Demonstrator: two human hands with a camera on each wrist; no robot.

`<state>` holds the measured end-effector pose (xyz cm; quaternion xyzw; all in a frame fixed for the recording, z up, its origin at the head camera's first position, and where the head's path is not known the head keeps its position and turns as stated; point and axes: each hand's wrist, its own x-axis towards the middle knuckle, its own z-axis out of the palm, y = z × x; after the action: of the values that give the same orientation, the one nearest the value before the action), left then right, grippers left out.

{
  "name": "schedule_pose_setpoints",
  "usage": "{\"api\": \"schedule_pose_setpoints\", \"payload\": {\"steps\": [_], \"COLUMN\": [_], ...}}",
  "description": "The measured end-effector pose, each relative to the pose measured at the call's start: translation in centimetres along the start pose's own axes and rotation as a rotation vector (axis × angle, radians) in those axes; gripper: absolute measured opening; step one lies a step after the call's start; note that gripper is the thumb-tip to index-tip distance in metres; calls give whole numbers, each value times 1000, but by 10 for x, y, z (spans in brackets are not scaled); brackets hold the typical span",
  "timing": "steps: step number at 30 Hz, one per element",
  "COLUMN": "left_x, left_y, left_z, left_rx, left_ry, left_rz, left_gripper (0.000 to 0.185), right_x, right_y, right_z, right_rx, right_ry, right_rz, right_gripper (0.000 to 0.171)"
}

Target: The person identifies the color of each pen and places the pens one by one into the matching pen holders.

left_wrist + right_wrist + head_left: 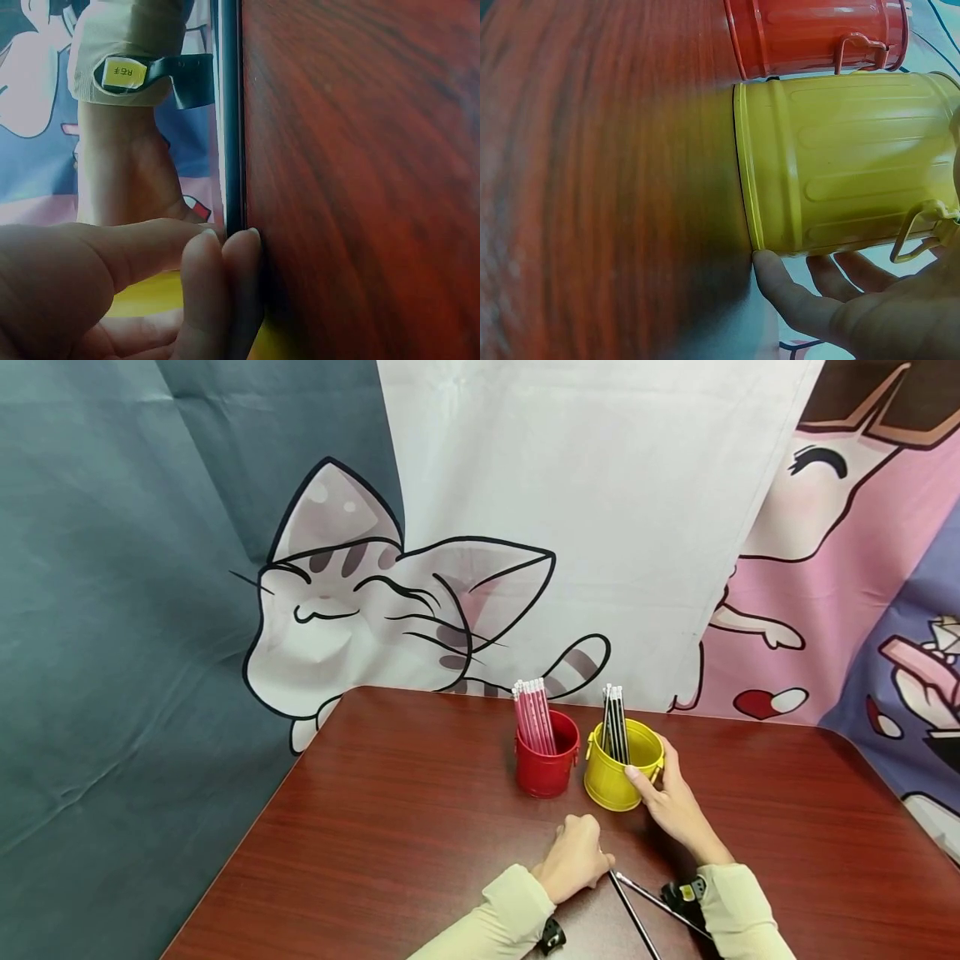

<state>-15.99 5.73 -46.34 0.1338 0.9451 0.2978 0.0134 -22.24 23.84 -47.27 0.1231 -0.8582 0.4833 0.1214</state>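
My left hand (576, 857) pinches the end of a black pencil (634, 917) lying on the table, with thumb and fingertips meeting at it in the left wrist view. A second black pencil (663, 906) lies beside it at an angle, its end close to the first one's. My right hand (678, 806) holds the yellow bucket (611, 787) from its right side, the thumb at the rim and the fingers around the outer wall. Several black pencils (615, 727) stand in that bucket, leaning to its left, white ends up.
Left of the yellow bucket stands a red bucket (542, 775), with several pink pencils (534, 718) upright in it. Both buckets have small side handles. A brown wooden table (360, 827) carries everything, and a cartoon-printed cloth (615, 485) hangs behind its far edge.
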Motion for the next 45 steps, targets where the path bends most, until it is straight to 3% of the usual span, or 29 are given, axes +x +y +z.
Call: {"api": "schedule_pose_setpoints", "payload": {"steps": [8,13,26,34,45], "left_x": [0,2,9,8,10], "left_y": [2,0,-10,-5,-10], "left_z": [-2,-4,-7,-8,-9], "left_rx": [-10,-39,-67,-115,-90], "left_ry": [-34,-35,25,-3,26], "left_rz": [-57,-55,-62,-154,-175], "left_gripper": [32,31,29,28,30], "right_x": [0,1,0,0,0], "right_y": [1,2,-1,-4,-3], "right_z": [0,0,0,-1,1], "right_rx": [2,3,18,9,20], "right_ry": [0,8,10,11,16], "right_rz": [-6,-16,-21,-21,-21], "right_gripper": [69,69,69,70,70]}}
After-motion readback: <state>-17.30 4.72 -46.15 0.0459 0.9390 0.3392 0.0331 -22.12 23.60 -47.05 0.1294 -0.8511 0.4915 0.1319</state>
